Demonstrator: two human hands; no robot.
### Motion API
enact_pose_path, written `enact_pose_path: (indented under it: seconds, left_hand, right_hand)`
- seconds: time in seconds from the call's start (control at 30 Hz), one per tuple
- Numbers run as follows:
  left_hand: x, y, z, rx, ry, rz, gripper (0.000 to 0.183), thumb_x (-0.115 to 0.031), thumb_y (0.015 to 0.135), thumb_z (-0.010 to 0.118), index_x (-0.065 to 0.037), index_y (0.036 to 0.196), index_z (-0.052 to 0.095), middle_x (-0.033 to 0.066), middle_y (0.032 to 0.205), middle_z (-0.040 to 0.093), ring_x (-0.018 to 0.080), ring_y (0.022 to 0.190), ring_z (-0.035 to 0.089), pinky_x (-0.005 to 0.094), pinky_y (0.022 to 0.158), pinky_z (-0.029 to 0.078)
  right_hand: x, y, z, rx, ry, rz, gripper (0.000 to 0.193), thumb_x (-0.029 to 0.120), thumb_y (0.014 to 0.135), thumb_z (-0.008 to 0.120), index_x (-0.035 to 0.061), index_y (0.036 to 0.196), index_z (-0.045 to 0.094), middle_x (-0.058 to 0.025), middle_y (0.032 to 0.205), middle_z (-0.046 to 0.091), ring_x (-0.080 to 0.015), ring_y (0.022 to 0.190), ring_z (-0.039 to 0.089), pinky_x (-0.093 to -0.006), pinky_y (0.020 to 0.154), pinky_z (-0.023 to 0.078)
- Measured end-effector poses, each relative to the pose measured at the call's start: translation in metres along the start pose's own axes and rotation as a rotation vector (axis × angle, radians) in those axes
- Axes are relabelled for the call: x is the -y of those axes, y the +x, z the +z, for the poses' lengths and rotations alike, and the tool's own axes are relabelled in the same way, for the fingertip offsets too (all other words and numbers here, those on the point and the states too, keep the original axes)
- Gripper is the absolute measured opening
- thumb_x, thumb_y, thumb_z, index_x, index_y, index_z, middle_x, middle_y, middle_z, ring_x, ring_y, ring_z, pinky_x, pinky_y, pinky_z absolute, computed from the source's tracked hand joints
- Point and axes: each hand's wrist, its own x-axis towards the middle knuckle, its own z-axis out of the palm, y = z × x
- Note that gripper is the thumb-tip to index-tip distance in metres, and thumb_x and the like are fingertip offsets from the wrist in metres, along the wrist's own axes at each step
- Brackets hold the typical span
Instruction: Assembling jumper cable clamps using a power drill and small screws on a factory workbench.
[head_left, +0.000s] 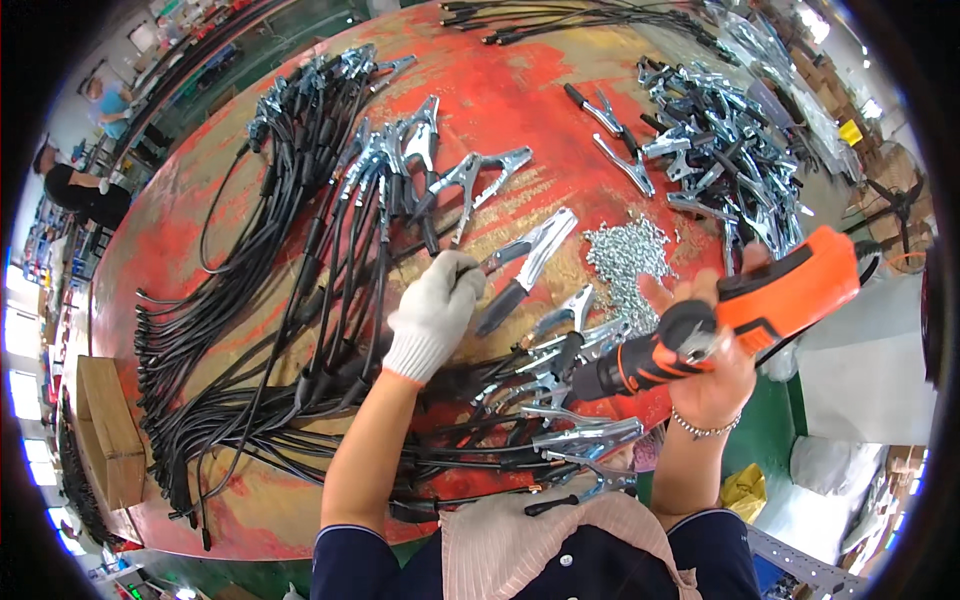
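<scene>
Two hands were busy above the round, red-and-tan worn table [480,90]. The left hand [437,310], in a pale knitted glove, had its fingers curled in close on the end of a black handle belonging to a silver clamp [540,246], which lay slanted beyond the knuckles, its metal nose pointing up and away to the right. The right hand [725,385], bare, with a beaded bracelet at the wrist, was wrapped around an orange-and-black power driver [790,298], whose dark front end pointed left above more clamps near the table's front edge. Between the clamp and a big heap of loose clamps [735,165] at the right lay a scatter of small silvery fasteners [626,262]. Black cables [225,325] fanned over the left side, many tipped with clamps. From where I stood, a brown cardboard box [110,430] sat by the table's left edge.
</scene>
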Motion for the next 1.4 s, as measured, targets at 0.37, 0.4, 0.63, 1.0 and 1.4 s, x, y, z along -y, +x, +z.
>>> enact_pose_path:
  seconds: [0.37, 0.4, 0.63, 1.0, 1.4]
  left_hand:
    - [-0.068, -0.074, -0.025, -0.068, 0.200, 0.337, 0.051, -0.018, 0.068, 0.079, -0.005, 0.112, 0.057, 0.0064, 0.083, 0.063, 0.0138, 0.064, 0.060, 0.0275, 0.058, 0.049]
    - [-0.057, -0.073, -0.021, -0.151, 0.576, 0.499, 0.043, -0.014, 0.070, 0.077, -0.005, 0.108, 0.059, 0.0077, 0.080, 0.065, 0.0221, 0.063, 0.063, 0.0296, 0.059, 0.050]
    - [-0.047, -0.074, -0.018, -0.280, -0.291, 0.124, 0.019, -0.008, 0.085, 0.063, -0.002, 0.100, 0.055, 0.0083, 0.074, 0.062, 0.0134, 0.056, 0.058, 0.0252, 0.050, 0.046]
    - [-0.056, -0.092, -0.067, -0.025, -1.000, -0.190, 0.058, -0.016, 0.084, 0.062, 0.003, 0.131, 0.034, 0.0109, 0.078, 0.062, 0.0113, 0.053, 0.058, 0.0201, 0.044, 0.044]
    - [-0.055, -0.089, -0.069, 0.205, -1.092, -0.113, 0.061, -0.011, 0.084, 0.061, -0.004, 0.136, 0.032, 0.0097, 0.085, 0.060, 0.0129, 0.064, 0.059, 0.0204, 0.048, 0.044]
  right_hand:
    - [-0.046, 0.008, 0.041, -0.276, -0.154, 0.165, 0.059, -0.007, 0.073, 0.073, 0.0028, 0.122, 0.042, -0.0080, 0.094, 0.064, -0.0165, 0.087, 0.064, -0.0288, 0.076, 0.053]
    - [-0.045, 0.012, 0.041, -0.265, -0.121, 0.187, 0.060, -0.008, 0.072, 0.073, 0.0030, 0.123, 0.041, -0.0076, 0.094, 0.064, -0.0169, 0.088, 0.064, -0.0290, 0.076, 0.053]
    - [-0.048, 0.018, 0.049, -0.145, -0.110, 0.213, 0.063, -0.008, 0.070, 0.074, 0.0044, 0.123, 0.042, -0.0070, 0.093, 0.063, -0.0171, 0.089, 0.064, -0.0301, 0.075, 0.053]
    - [-0.116, 0.039, 0.082, 0.056, -0.266, 0.299, 0.054, -0.004, 0.074, 0.074, 0.0052, 0.119, 0.045, -0.0055, 0.095, 0.062, -0.0139, 0.087, 0.063, -0.0284, 0.078, 0.052]
    - [-0.111, 0.039, 0.078, 0.160, -0.205, 0.362, 0.053, -0.001, 0.074, 0.075, 0.0031, 0.119, 0.046, -0.0031, 0.094, 0.060, -0.0137, 0.092, 0.063, -0.0276, 0.079, 0.053]
